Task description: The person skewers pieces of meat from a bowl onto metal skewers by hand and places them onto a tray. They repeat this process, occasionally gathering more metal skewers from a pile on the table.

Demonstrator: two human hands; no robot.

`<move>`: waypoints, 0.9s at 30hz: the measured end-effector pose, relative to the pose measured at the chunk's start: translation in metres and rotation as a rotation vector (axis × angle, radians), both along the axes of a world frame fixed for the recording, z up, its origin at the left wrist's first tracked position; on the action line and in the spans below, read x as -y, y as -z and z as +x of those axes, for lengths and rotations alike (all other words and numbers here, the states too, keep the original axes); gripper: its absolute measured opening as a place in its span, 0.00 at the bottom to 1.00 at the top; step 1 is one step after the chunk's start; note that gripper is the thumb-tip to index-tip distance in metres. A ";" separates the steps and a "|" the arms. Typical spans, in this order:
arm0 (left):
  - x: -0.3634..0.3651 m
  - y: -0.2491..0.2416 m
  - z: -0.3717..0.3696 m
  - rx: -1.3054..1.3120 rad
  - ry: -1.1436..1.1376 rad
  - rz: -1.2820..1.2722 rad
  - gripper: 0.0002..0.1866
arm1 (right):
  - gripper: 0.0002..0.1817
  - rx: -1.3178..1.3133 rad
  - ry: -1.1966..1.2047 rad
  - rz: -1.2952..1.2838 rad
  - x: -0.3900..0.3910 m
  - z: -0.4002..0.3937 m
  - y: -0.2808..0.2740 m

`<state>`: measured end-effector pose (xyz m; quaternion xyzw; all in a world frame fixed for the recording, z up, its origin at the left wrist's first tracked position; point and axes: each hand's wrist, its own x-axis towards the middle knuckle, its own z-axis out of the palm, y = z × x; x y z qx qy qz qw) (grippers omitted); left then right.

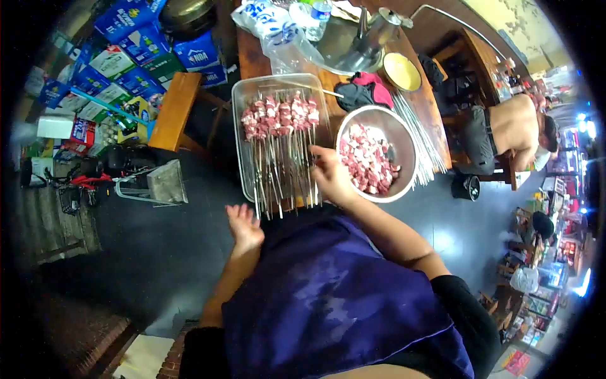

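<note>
Below the front left corner of the tray is my left hand [244,227], palm up with its fingers spread and nothing in it. My right hand [332,177] is over the tray's right edge, beside the bowl. Its fingers are loosely bent and apart, close to the rightmost metal skewers [271,174]; I see nothing held in it. The clear plastic tray [239,136] bears several skewers threaded with raw meat chunks [278,117], their bare ends pointing towards me. Loose meat pieces [368,161] lie in a metal bowl [409,148] on the right.
Bare skewers [421,148] lie right of the bowl. Behind are a black and pink cloth [363,91], a yellow bowl [402,71], a metal pitcher [382,31] and plastic bags [271,31]. A wooden stool [175,110] stands left; another person [505,132] sits at the right.
</note>
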<state>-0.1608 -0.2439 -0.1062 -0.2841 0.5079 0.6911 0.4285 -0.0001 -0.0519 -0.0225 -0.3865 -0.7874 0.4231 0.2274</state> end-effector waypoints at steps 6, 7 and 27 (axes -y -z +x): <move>-0.053 -0.004 0.020 0.416 -0.275 0.131 0.40 | 0.19 -0.175 0.364 -0.237 0.002 0.125 -0.003; -0.058 -0.010 0.023 0.397 -0.295 0.119 0.41 | 0.19 -0.139 0.396 -0.199 0.004 0.139 -0.008; -0.047 -0.102 0.084 -0.215 -0.350 -0.075 0.46 | 0.07 0.511 0.295 0.408 -0.188 0.304 0.075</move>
